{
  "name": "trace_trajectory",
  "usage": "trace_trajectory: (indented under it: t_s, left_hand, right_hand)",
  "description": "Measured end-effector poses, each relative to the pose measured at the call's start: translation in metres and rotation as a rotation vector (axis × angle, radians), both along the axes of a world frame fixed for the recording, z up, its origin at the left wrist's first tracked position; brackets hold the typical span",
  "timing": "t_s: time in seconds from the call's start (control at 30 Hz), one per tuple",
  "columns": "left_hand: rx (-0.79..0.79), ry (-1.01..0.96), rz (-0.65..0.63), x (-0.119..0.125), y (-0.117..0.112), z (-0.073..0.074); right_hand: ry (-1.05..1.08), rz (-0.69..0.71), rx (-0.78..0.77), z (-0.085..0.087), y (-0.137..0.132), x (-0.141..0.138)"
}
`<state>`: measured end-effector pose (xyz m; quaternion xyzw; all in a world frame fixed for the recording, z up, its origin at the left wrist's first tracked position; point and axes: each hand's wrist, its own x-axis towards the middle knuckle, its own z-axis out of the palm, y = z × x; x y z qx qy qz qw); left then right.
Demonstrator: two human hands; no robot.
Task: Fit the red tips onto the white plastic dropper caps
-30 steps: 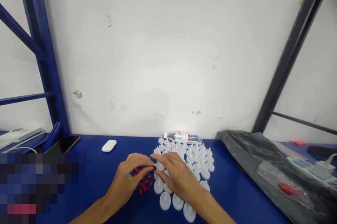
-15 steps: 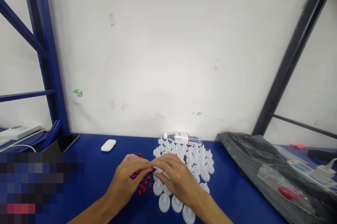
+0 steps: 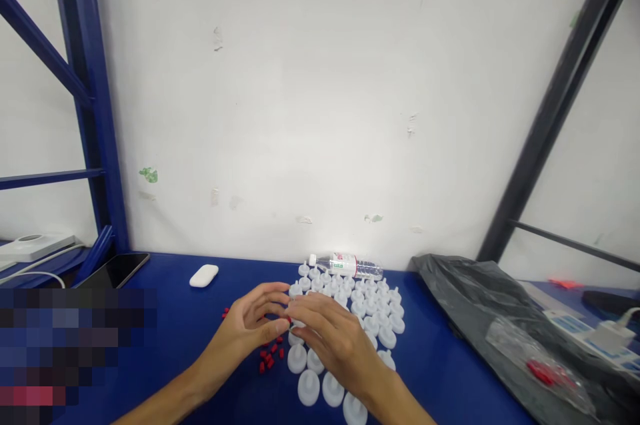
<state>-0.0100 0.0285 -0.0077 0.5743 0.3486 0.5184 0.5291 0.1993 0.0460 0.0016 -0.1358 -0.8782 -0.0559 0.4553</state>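
My left hand [image 3: 253, 324] has its fingers spread and curved, with the thumb tip beside a small red piece [image 3: 289, 321]. My right hand [image 3: 337, 335] is closed, its fingertips pinched together at that piece; the fingers hide most of what they hold. Several loose red pieces [image 3: 270, 360], short and cylinder-like, lie on the blue table under and beside my left hand. Around and beneath my right hand stand many translucent white round pieces [image 3: 309, 386], each a dome-like disc with a thin stem pointing up. Some of these are covered by the hand.
A clear plastic bottle [image 3: 345, 265] lies on its side behind the white pieces. A white case [image 3: 204, 276] and a dark phone [image 3: 114, 271] are to the left. On the right lie a black plastic bag [image 3: 465, 298] and a clear bag [image 3: 540, 362] containing red pieces.
My left fingers have parted from a pinch and spread open, lifting away from the right fingertips. My right hand stays nearly in place. The view has shifted slightly.
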Motion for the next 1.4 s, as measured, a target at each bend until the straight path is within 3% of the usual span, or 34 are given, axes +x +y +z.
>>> trace_trajectory:
  t_s: [0.13, 0.2, 0.37, 0.5, 0.7, 0.93, 1.0, 1.2, 1.4]
  left_hand:
    - [-0.153, -0.125, -0.274, 0.001, -0.012, 0.011]
    - [-0.171, -0.15, -0.326, 0.003, -0.018, 0.016]
    - [-0.136, -0.035, -0.322, 0.007, -0.022, 0.023]
    - [-0.111, 0.067, -0.278, 0.008, -0.017, 0.019]
    - [-0.056, 0.075, -0.229, 0.008, -0.014, 0.008]
    - [-0.068, 0.042, -0.224, 0.005, -0.012, 0.014]
    - [-0.066, 0.023, -0.167, -0.002, -0.005, 0.016]
    - [0.01, 0.185, 0.31, -0.036, 0.03, 0.013]
    - [0.29, 0.67, 0.486, -0.066, 0.055, -0.001]
  right_hand:
    - [-0.011, 0.041, 0.005, 0.0, -0.007, -0.003]
    - [-0.023, 0.054, -0.018, 0.0, -0.011, -0.004]
    - [-0.022, 0.062, -0.065, 0.0, -0.015, -0.007]
    - [-0.013, 0.064, -0.073, -0.002, -0.015, -0.01]
    - [0.008, 0.074, -0.085, -0.003, -0.018, -0.012]
    - [-0.052, 0.02, -0.082, 0.004, -0.02, -0.009]
    - [-0.049, -0.055, -0.109, 0.009, -0.015, -0.004]
    - [0.065, -0.347, -0.237, 0.01, 0.014, 0.019]
    - [-0.075, -0.377, -0.337, 0.002, 0.024, 0.026]
